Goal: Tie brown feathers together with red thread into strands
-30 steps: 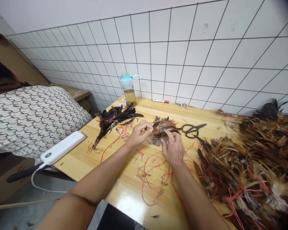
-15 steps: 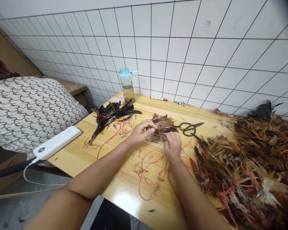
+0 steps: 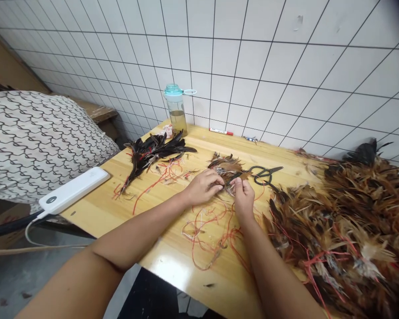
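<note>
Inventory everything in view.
Table: one, yellowish wood, centre
Wall: one, white, behind table
Bottle: one, clear and turquoise, far corner
Marker: one, white and red, by wall
Small item: one, blue-white, beside marker
Scissors: one, black, right of centre
Dark feathers: one bunch, black, table's left
Feather pile: one, brown, table's right
Feather bunch: one, brown, left of scissors
String: many strands, red, table and pile
Device: one, white, left edge
Cloth: one, white patterned, far left
Left hand: one, at feather bunch
Right hand: one, pinching feather bunch

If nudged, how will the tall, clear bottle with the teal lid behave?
The bottle may tip if pushed high, being tall and narrow. The yellowish liquid in its lower part probably adds low weight and would likely slosh.
</note>
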`<state>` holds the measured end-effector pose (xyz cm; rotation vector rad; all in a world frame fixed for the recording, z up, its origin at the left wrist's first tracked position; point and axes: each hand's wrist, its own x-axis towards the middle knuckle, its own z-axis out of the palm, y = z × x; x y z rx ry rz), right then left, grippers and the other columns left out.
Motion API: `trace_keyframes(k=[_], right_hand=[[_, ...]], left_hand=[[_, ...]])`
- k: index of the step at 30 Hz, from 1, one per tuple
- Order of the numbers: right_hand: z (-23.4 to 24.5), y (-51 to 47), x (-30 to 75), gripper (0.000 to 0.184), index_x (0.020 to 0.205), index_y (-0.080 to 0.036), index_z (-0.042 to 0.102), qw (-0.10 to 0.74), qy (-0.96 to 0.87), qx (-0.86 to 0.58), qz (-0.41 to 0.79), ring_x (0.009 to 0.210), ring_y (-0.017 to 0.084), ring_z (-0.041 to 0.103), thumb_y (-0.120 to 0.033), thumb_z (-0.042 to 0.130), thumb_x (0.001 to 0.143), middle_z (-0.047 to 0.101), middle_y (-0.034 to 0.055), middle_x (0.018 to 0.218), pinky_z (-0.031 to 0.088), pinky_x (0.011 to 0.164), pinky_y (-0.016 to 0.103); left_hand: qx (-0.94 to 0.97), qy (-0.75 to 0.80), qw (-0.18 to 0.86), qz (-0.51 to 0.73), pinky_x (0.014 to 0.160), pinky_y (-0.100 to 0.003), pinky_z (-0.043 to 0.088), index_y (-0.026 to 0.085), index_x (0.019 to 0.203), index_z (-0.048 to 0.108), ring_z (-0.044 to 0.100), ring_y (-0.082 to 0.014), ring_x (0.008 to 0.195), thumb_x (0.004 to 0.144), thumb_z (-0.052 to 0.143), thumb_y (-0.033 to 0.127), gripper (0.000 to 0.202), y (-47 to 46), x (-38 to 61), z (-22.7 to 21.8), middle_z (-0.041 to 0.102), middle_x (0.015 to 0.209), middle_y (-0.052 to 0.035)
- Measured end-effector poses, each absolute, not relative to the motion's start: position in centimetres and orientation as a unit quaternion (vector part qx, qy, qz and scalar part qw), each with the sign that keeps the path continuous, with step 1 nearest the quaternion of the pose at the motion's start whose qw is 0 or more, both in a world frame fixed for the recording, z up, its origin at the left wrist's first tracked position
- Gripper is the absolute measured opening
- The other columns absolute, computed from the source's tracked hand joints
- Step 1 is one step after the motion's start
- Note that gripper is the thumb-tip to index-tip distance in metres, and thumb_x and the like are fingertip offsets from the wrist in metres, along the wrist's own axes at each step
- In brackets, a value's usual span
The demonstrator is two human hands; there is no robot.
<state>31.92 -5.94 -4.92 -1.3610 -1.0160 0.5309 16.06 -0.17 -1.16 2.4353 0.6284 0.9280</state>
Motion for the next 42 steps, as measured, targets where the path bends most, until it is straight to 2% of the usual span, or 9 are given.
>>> trace_keyframes(k=[4, 9, 13, 17, 20, 25, 28, 34, 42], right_hand=[[-5.2, -6.2, 31.5, 0.038, 0.069, -0.019, 0.056, 0.603, -0.492, -0.596, 0.197, 0.06, 0.013, 0.045, -0.048, 0.045, 0.09, 0.049, -0.0024, 0.061, 0.036, 0.06, 0.027], [-5.1, -6.5, 31.0, 0.033, 0.066, -0.022, 0.043, 0.572, -0.534, -0.609, 0.13, 0.061, 0.013, 0.042, -0.044, 0.045, 0.091, 0.045, -0.0029, 0.063, 0.035, 0.06, 0.027], [-4.9, -6.6, 30.7, 0.022, 0.083, -0.021, 0.051, 0.568, -0.546, -0.6, 0.14, 0.068, 0.015, 0.05, -0.042, 0.048, 0.089, 0.054, 0.0001, 0.074, 0.042, 0.067, 0.029], [-5.0, -6.4, 30.6, 0.026, 0.098, -0.019, 0.054, 0.6, -0.536, -0.56, 0.199, 0.073, 0.015, 0.056, -0.043, 0.052, 0.088, 0.06, 0.0043, 0.087, 0.047, 0.07, 0.03], [-5.1, -6.1, 30.8, 0.028, 0.097, -0.019, 0.057, 0.592, -0.531, -0.562, 0.227, 0.07, 0.015, 0.056, -0.044, 0.053, 0.086, 0.062, 0.0038, 0.084, 0.048, 0.067, 0.029], [-5.2, -5.9, 31.1, 0.023, 0.084, -0.021, 0.06, 0.601, -0.524, -0.559, 0.226, 0.08, 0.018, 0.06, -0.042, 0.054, 0.084, 0.066, 0.0044, 0.085, 0.049, 0.076, 0.033], [-5.1, -5.7, 31.0, 0.022, 0.082, -0.02, 0.058, 0.615, -0.502, -0.555, 0.247, 0.074, 0.016, 0.059, -0.043, 0.055, 0.082, 0.064, 0.0029, 0.08, 0.049, 0.07, 0.031], [-4.8, -5.6, 30.9, 0.027, 0.089, -0.021, 0.058, 0.634, -0.467, -0.499, 0.361, 0.062, 0.011, 0.052, -0.044, 0.064, 0.075, 0.06, -0.001, 0.073, 0.044, 0.057, 0.024], [-4.8, -5.6, 31.3, 0.024, 0.08, -0.021, 0.06, 0.624, -0.476, -0.491, 0.378, 0.068, 0.014, 0.056, -0.043, 0.066, 0.073, 0.062, -0.0001, 0.073, 0.048, 0.065, 0.028]], left_hand=[[0.874, 0.23, 0.267, 0.335, 0.077, -0.029, 0.044, 0.017, 0.086, 0.065, 0.057, -0.016, 0.082, 0.085, 0.058, 0.028, 0.013, -1.2, 16.7, -1.0, 0.064, 0.086, -0.006], [0.819, 0.299, 0.377, 0.313, 0.064, -0.024, 0.039, 0.015, 0.075, 0.063, 0.051, -0.0114, 0.068, 0.079, 0.062, 0.027, 0.013, -1.5, 17.2, -1.2, 0.058, 0.073, -0.0012], [0.758, 0.323, 0.474, 0.311, 0.059, -0.022, 0.036, 0.014, 0.073, 0.059, 0.046, -0.0093, 0.062, 0.079, 0.059, 0.03, 0.017, -1.2, 17.3, -1.7, 0.054, 0.067, 0.0019], [0.707, 0.326, 0.535, 0.327, 0.06, -0.022, 0.037, 0.014, 0.076, 0.058, 0.047, -0.0094, 0.063, 0.078, 0.061, 0.037, 0.023, -0.8, 17.3, -2.2, 0.054, 0.068, 0.002], [0.713, 0.324, 0.529, 0.328, 0.061, -0.022, 0.038, 0.014, 0.075, 0.058, 0.048, -0.0101, 0.064, 0.078, 0.061, 0.036, 0.023, -0.8, 17.3, -2.2, 0.056, 0.069, 0.001], [0.763, 0.339, 0.445, 0.325, 0.06, -0.022, 0.037, 0.014, 0.071, 0.06, 0.048, -0.0102, 0.063, 0.078, 0.06, 0.03, 0.017, -1.1, 17.3, -1.8, 0.059, 0.069, -0.0001], [0.782, 0.335, 0.414, 0.323, 0.06, -0.023, 0.035, 0.015, 0.069, 0.059, 0.046, -0.0099, 0.063, 0.078, 0.059, 0.026, 0.015, -1.2, 17.4, -1.7, 0.057, 0.067, 0.0004], [0.729, 0.327, 0.51, 0.318, 0.061, -0.022, 0.036, 0.014, 0.074, 0.058, 0.047, -0.0099, 0.064, 0.078, 0.059, 0.034, 0.021, -0.7, 17.3, -2.3, 0.056, 0.07, 0.0006], [0.761, 0.326, 0.475, 0.298, 0.056, -0.022, 0.031, 0.015, 0.071, 0.057, 0.042, -0.0092, 0.06, 0.077, 0.06, 0.034, 0.02, -0.6, 17.3, -2.3, 0.051, 0.063, 0.0025]])
